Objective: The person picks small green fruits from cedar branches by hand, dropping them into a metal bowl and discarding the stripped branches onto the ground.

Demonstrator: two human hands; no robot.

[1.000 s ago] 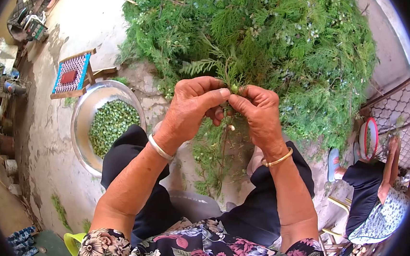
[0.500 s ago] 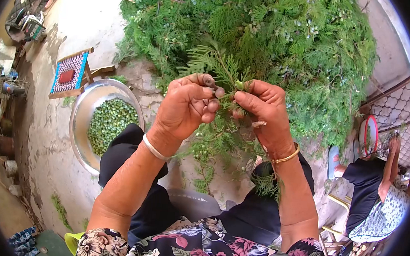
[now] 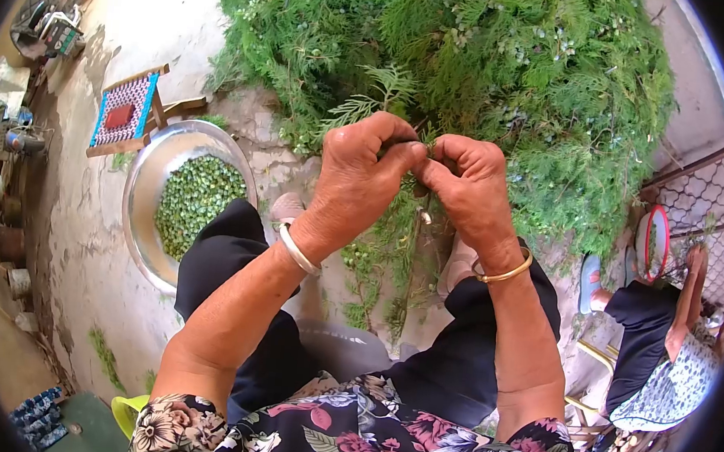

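Note:
My left hand [image 3: 371,163] and my right hand [image 3: 472,179] meet in the middle, thumbs and fingers pinched on a green cypress sprig [image 3: 387,90]. Its feathery tip shows above my left fingers, and more of its greenery hangs below between my hands. The exact spot that each hand grips is hidden by the fingers. Beyond them lies a large heap of cypress branches [image 3: 551,88] with small pale cones. A wide metal basin [image 3: 142,234] to the left holds many small green cones [image 3: 198,200].
A low woven stool [image 3: 124,118] stands beside the basin. To the right another person [image 3: 667,352] sits near a red-rimmed round container [image 3: 655,241] and a wire fence [image 3: 692,197]. Tools and pots line the left wall. Loose sprigs [image 3: 366,286] lie between my feet.
My left hand has turned and moved up and right, its fingers closing in against my right hand. The sprig's tip has shifted, and less of its greenery shows by my right wrist.

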